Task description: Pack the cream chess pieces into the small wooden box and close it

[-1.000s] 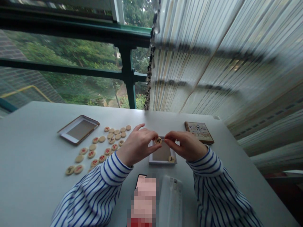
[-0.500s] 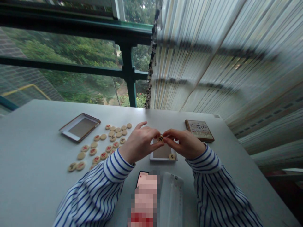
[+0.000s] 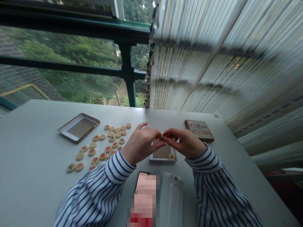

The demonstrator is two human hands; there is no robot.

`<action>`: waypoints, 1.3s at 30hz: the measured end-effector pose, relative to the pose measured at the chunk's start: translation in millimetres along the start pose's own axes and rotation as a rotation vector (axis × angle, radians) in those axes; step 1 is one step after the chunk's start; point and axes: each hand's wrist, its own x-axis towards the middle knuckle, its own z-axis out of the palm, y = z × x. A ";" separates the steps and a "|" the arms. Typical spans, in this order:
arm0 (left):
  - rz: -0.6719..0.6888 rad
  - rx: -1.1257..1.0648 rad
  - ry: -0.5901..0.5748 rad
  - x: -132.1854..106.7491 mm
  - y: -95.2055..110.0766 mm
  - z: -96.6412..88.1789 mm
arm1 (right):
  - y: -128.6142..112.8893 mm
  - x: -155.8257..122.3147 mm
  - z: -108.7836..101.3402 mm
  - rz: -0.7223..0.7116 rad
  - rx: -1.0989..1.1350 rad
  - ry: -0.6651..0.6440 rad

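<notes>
My left hand [image 3: 139,143] and my right hand [image 3: 183,142] meet above a small white box tray [image 3: 163,154], and their fingertips pinch one round wooden game piece [image 3: 161,138] with a dark character on it. Another such piece [image 3: 171,156] lies in the tray's near right corner. To the left, several round pieces [image 3: 104,145] with red or dark characters lie scattered on the white table [image 3: 35,164]. Both sleeves are striped blue and white.
An open box half [image 3: 79,127] lies at the left back of the table. A printed box lid [image 3: 199,130] lies at the right back. A phone [image 3: 144,186] and a clear plastic bag [image 3: 171,198] lie near me. Window and blinds stand behind the table.
My right hand has closed in on the piece that my left hand held, so both now pinch it. The view has shifted slightly.
</notes>
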 end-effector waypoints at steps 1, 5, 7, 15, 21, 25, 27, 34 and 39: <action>-0.005 -0.002 -0.003 0.1 0.1 0.0 | 0.7 0.1 0.3 -0.001 0.012 0.001; -0.015 -0.020 -0.002 0.3 0.3 1.4 | 3.4 0.5 1.5 0.006 0.072 0.002; -0.021 -0.040 0.007 0.3 0.1 3.1 | 4.6 0.6 2.0 0.009 0.104 -0.001; -0.109 -0.282 0.010 0.4 0.6 2.0 | 5.8 0.7 0.5 -0.005 0.104 0.029; -0.240 -0.481 -0.069 1.1 -0.4 -3.7 | 3.1 -0.1 -1.5 -0.016 0.122 0.017; -0.286 -0.563 -0.084 2.0 -3.4 -2.0 | 4.0 -0.6 -0.8 -0.027 0.071 0.027; -0.303 -0.621 -0.104 2.1 -4.7 -0.2 | 4.8 -0.5 -0.3 -0.036 0.066 0.018; -0.377 -0.723 -0.113 0.5 -8.2 4.8 | 3.4 0.4 0.9 -0.052 0.064 0.021; -0.415 -0.738 -0.071 1.1 -8.9 5.1 | 0.0 -0.3 0.7 -0.103 0.052 0.033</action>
